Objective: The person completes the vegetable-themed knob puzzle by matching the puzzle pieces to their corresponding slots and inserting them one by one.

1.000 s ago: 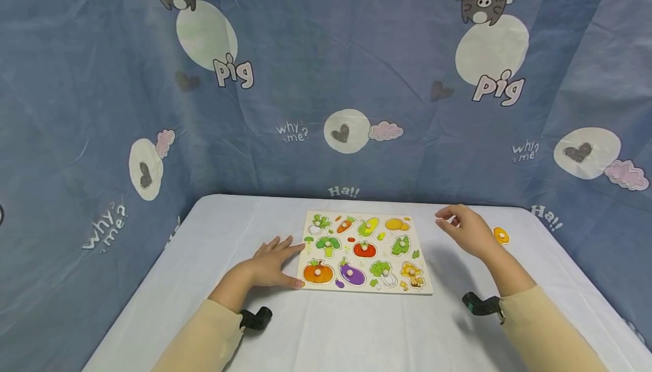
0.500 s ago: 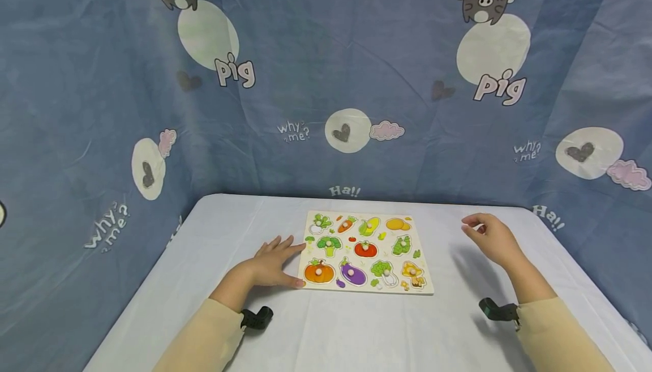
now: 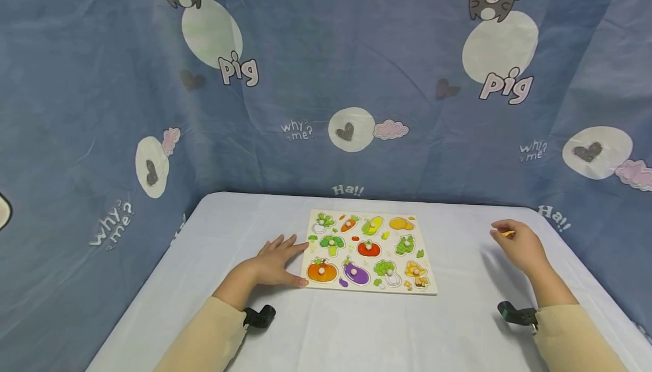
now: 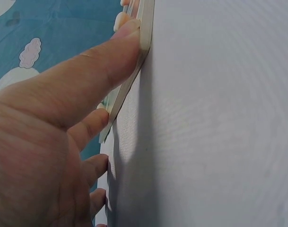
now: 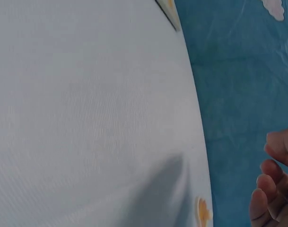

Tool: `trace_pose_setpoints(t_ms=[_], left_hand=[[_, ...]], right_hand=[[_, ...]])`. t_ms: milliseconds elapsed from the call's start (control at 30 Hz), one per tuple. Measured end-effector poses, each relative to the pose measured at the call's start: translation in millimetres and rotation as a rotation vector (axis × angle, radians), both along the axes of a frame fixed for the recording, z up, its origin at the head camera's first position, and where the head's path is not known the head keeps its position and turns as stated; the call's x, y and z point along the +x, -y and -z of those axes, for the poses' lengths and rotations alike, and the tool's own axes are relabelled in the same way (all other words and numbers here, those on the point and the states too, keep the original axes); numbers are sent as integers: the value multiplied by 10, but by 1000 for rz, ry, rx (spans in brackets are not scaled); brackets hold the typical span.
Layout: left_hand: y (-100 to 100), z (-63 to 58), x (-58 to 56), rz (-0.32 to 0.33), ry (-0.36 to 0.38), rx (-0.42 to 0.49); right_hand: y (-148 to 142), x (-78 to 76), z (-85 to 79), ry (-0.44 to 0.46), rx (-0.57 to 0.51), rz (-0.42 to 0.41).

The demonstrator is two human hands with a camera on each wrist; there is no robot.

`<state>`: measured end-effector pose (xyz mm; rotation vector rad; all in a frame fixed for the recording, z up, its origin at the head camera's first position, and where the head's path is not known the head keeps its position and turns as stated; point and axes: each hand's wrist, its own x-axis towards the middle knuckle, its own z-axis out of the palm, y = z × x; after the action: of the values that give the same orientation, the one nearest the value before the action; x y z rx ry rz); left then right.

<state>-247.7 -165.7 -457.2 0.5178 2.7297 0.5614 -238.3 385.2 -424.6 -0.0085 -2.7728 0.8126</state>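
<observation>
A white vegetable peg puzzle board point(image 3: 346, 259) lies at the middle of the table. Most of its pictures, such as the pumpkin point(image 3: 322, 271), carry a small round knob; the yellow potato picture point(image 3: 401, 223) at the upper right shows none. My left hand point(image 3: 272, 264) is spread at the board's left side. In the left wrist view its thumb point(image 4: 101, 61) rests on the board's edge. My right hand point(image 3: 522, 247) hovers over the table at the right, fingers loosely bent. Below it lies a loose yellow-orange puzzle piece point(image 5: 203, 213), partly hidden by the fingers in the head view.
The table point(image 3: 382, 332) has a white cloth. Behind it hangs a blue curtain point(image 3: 285, 157) with pig prints. A black wrist camera point(image 3: 260, 316) sits on my left wrist, another camera point(image 3: 517, 313) on my right.
My right hand has moved right and a little toward me, away from the board and over the loose piece. My left hand stays at the board.
</observation>
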Motion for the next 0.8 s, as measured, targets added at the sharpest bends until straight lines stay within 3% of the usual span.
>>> trace_pose_setpoints(t_ms=[367, 800], left_hand=[[-9, 13, -13, -2, -9, -5], [-8, 10, -12, -3, -7, -2]], right_hand=[[-308, -95, 182, -17, -26, 84], [-431, -198, 293, 73, -68, 146]])
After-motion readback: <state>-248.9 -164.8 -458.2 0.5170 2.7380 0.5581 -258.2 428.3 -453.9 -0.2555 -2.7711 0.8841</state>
